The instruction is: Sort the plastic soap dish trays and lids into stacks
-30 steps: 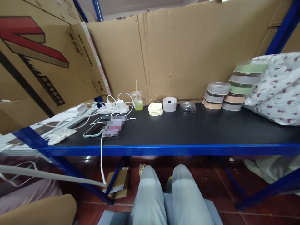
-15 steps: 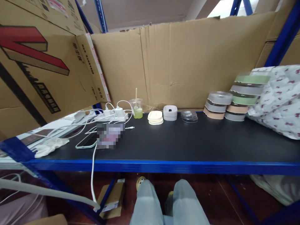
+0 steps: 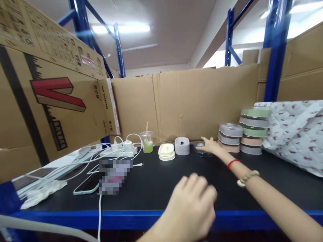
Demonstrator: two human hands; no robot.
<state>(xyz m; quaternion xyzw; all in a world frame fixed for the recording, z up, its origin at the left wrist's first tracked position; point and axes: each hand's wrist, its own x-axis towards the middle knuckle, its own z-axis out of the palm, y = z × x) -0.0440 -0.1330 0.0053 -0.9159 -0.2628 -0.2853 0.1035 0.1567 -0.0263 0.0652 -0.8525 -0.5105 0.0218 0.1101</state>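
Note:
My right hand (image 3: 210, 146) reaches to the back of the black tabletop, fingers spread, over the clear plastic piece (image 3: 203, 154), partly covering it. Nothing shows in its grasp. Nearer to me, above the front of the table, my left hand (image 3: 193, 203) is blurred by motion. Its fingers look bent, with their tips hidden from me. Left of the clear piece stand a light grey rounded box (image 3: 182, 147) and a cream-coloured lidded box (image 3: 166, 152). Right of my right hand rise stacks of ring-shaped pieces, a shorter stack (image 3: 229, 138) and a taller stack (image 3: 254, 131).
A cup of green drink (image 3: 148, 146) stands beside a white power strip (image 3: 121, 151) with cables. Phones, one a pale-edged phone (image 3: 87, 185), lie at left. A cardboard wall (image 3: 202, 101) closes the back; a patterned quilted cloth (image 3: 297, 134) bulges at right.
Both hands have come into view, the right one extended to the clear plastic piece. My view has tilted upward, so the ceiling shows and my legs are gone.

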